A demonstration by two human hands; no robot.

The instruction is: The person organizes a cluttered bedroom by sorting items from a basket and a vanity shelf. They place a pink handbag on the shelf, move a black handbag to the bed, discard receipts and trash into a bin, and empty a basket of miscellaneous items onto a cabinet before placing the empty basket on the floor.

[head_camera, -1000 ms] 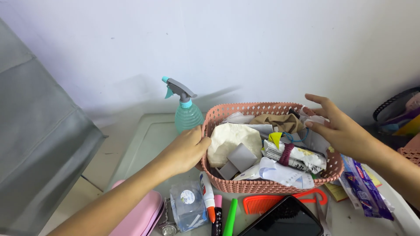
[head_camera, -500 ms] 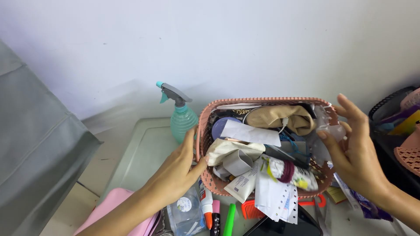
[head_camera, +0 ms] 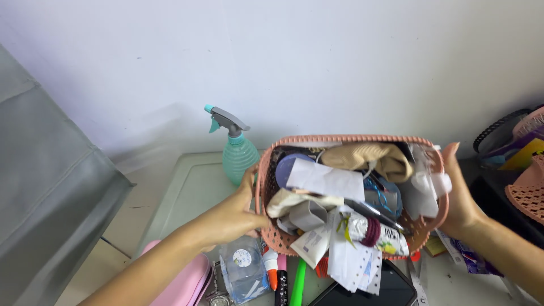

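A pink perforated plastic basket (head_camera: 272, 241) is tipped toward me, its opening facing the camera. My left hand (head_camera: 238, 212) grips its left wall and my right hand (head_camera: 462, 198) presses its right wall. Papers, a beige cloth (head_camera: 374, 156), a grey block, a white tube and a maroon hair tie (head_camera: 372, 231) crowd the basket. White papers (head_camera: 354, 263) hang over its lower rim, above a black phone (head_camera: 368, 292).
A teal spray bottle (head_camera: 237, 153) stands behind the basket's left side. On the table's front lie a pink case (head_camera: 181, 283), a clear bottle (head_camera: 242, 271), markers (head_camera: 281, 280) and a green pen (head_camera: 298, 283). More baskets sit at right (head_camera: 527, 195). Grey cloth covers the left.
Both hands have closed onto the basket's sides and tilted it further toward me. Its contents have slid forward, with papers spilling over the lower rim and hiding the orange comb.
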